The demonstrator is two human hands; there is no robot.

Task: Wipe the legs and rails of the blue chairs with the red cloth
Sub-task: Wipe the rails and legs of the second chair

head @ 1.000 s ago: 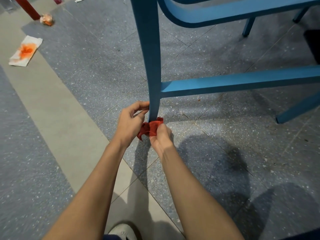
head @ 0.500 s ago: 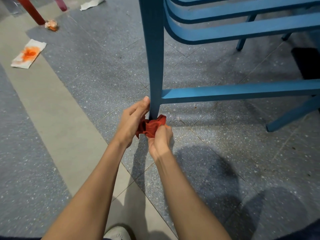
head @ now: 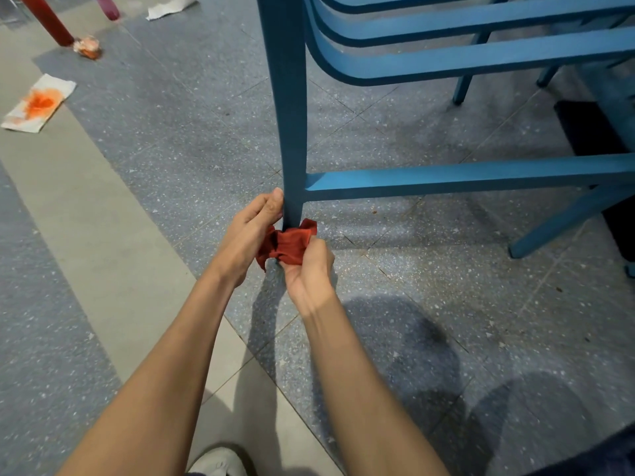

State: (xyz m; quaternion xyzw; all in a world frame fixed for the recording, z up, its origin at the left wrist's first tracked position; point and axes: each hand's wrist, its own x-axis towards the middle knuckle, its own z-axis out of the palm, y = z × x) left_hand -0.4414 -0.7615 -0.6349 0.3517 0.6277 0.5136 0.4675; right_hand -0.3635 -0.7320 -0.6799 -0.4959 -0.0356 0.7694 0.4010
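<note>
Red cloth (head: 287,243) bunched at a blue chair leg (head: 288,115) foot.
Right hand (head: 309,269) clenches its near end; left hand (head: 247,231), fingertips on the leg, seems to pinch the other.

An orange-stained napkin (head: 36,104) lies near a crumpled wad (head: 87,47) (perhaps tissue).

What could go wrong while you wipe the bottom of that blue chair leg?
1. The red cloth is bunched round the foot of the blue chair leg, close to the speckled floor, so it may pick up grit and smear it back on.
2. Several blue seat frames seem stacked above. Tugging with the left hand and right hand could shift them, and fingers beside the leg's foot might get pinched.
</note>
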